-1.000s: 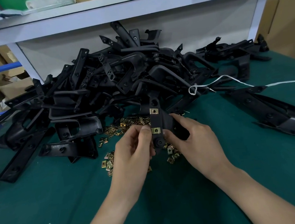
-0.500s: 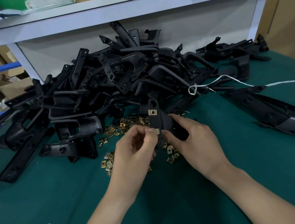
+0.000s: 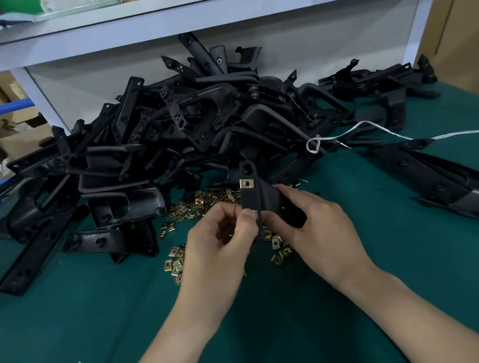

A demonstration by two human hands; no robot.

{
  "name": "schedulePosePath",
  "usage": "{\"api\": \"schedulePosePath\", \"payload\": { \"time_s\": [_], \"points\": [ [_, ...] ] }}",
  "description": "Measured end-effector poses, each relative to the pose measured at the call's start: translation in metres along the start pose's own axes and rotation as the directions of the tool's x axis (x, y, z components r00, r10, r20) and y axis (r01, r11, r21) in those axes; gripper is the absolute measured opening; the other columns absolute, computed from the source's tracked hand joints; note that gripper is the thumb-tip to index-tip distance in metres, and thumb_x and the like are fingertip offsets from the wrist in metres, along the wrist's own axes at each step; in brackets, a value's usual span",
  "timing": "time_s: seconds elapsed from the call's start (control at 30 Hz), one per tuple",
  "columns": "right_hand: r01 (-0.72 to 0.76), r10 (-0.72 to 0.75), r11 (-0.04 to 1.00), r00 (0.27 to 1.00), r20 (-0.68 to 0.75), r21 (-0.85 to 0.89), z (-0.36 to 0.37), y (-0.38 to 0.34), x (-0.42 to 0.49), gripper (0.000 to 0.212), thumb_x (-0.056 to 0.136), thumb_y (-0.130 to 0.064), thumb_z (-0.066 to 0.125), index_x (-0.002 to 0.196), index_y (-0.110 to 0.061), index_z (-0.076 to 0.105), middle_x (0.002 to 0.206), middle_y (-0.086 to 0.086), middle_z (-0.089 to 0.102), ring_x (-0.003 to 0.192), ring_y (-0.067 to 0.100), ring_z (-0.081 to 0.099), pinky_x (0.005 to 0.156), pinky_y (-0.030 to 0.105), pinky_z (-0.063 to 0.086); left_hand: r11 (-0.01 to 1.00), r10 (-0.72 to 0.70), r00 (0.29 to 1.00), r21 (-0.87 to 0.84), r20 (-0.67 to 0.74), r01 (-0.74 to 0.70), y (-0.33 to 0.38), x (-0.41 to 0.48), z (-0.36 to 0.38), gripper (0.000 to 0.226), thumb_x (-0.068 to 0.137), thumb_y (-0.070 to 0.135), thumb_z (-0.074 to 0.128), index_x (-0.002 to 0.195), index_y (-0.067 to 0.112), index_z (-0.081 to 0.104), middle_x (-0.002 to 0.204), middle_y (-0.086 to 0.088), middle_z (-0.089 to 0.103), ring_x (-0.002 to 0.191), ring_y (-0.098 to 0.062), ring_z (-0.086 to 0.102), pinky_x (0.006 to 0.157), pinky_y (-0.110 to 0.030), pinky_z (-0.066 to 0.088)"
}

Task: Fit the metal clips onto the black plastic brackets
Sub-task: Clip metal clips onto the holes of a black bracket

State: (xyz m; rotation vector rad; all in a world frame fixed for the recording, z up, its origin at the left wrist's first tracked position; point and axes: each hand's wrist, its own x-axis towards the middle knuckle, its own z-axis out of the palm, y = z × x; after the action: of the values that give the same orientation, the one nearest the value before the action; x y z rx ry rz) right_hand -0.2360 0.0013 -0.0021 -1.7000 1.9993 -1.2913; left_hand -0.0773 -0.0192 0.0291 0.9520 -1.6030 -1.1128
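I hold one black plastic bracket (image 3: 251, 198) upright over the green table, near the centre of the view. My right hand (image 3: 312, 226) grips its lower right body. My left hand (image 3: 218, 243) pinches its lower left edge with thumb and forefinger, right at a brass-coloured metal clip (image 3: 255, 214) of which only a sliver shows. A second metal clip (image 3: 247, 183) sits fitted higher on the bracket, below its round top hole. Loose metal clips (image 3: 202, 205) lie scattered on the table under and behind my hands.
A large heap of black brackets (image 3: 197, 132) fills the back of the green table (image 3: 70, 335). One long black part (image 3: 447, 184) lies apart at the right. A white string (image 3: 375, 130) trails over the pile. A grey shelf (image 3: 213, 14) overhangs; cardboard boxes (image 3: 461, 45) stand on the right.
The bracket has turned, so the lower clip, fully visible before, now shows only as an edge. My left fingers have closed tighter over that lower clip. My right hand has stayed in place.
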Motion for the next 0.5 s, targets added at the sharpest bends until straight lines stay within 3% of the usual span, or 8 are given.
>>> {"api": "schedulePosePath", "payload": {
  "time_s": [0.13,0.3,0.5],
  "points": [
    [0.009,-0.009,1.000,1.000,-0.003,-0.015,0.0005,0.0009,-0.0001,0.053,0.086,-0.063,0.057,0.134,-0.041,0.057,0.109,-0.018,0.067,0.097,0.006,0.063,0.081,0.038,0.056,1.000,0.004,1.000,-0.001,-0.013,-0.004,-0.0020,-0.0002,0.0022,0.029,0.096,0.032,0.058,0.069,0.025,0.061,0.056,0.014,0.051,0.053,-0.003,0.044,0.049,-0.012,0.035],
    [0.011,-0.011,0.999,1.000,0.004,-0.033,0.0011,0.0020,0.0008,0.060,0.083,-0.070,0.049,0.135,-0.040,0.057,0.109,-0.017,0.067,0.101,0.010,0.062,0.083,0.039,0.054,0.995,-0.062,0.998,-0.085,-0.033,0.059,-0.0072,0.0009,0.0009,0.038,0.093,0.040,0.041,0.080,0.016,0.067,0.070,-0.014,0.061,0.061,-0.012,0.056,0.053,-0.017,0.043],
    [0.005,-0.004,1.000,1.000,0.013,-0.031,0.0007,0.0024,0.0010,0.061,0.083,-0.069,0.048,0.136,-0.039,0.056,0.110,-0.017,0.067,0.103,0.009,0.061,0.083,0.038,0.054,0.991,-0.071,0.997,-0.113,-0.037,0.067,-0.0095,0.0018,0.0006,0.040,0.095,0.040,0.037,0.082,0.023,0.071,0.075,-0.016,0.065,0.062,-0.013,0.058,0.054,-0.019,0.047]
  ]
}}
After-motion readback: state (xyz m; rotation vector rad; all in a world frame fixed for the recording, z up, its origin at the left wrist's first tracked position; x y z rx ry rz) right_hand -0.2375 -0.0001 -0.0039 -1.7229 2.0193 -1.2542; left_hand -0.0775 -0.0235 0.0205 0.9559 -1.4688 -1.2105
